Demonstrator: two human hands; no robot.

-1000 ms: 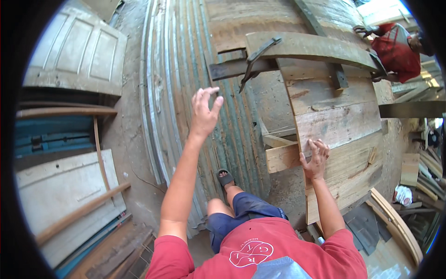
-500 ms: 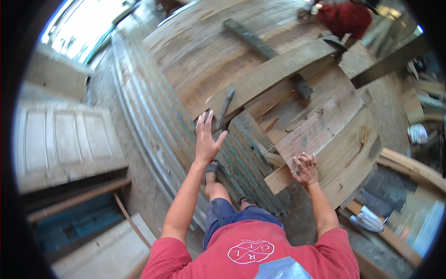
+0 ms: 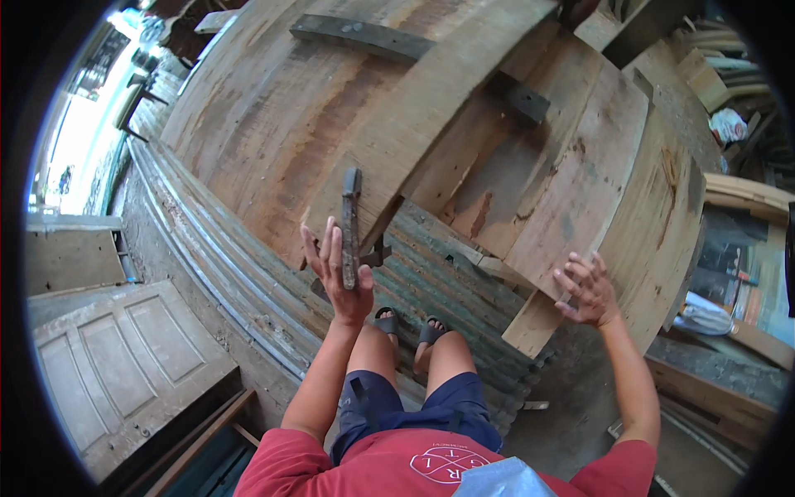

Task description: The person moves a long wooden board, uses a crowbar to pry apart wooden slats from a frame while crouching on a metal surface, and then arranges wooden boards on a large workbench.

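Observation:
A long curved plank [image 3: 431,103] lies across a large panel of joined boards [image 3: 236,132]. A dark, narrow bar [image 3: 351,219] with a blocky end stands out over the plank's near end, with a dark metal fitting [image 3: 378,253] beside it. My left hand [image 3: 344,294] is at the bar's lower end, fingers stretched upward and thumb apart; the bar covers part of the palm. Over the near edge of a second board panel [image 3: 571,203], my right hand [image 3: 592,294] has its fingers spread and slightly bent, holding nothing. Whether it touches the wood I cannot tell.
Dark crosspieces [image 3: 364,37] lie under the plank. Corrugated metal sheets [image 3: 248,265] run beneath the panels, close to my feet. A panelled door [image 3: 137,348] lies at the left. A short board end [image 3: 530,327] juts out near my right hand. Timber [image 3: 745,195] is piled at right.
My view has turned and come nearer to the panels. My left hand has come up to the bar's lower end. The right hand stays by the panel edge, fingers spread.

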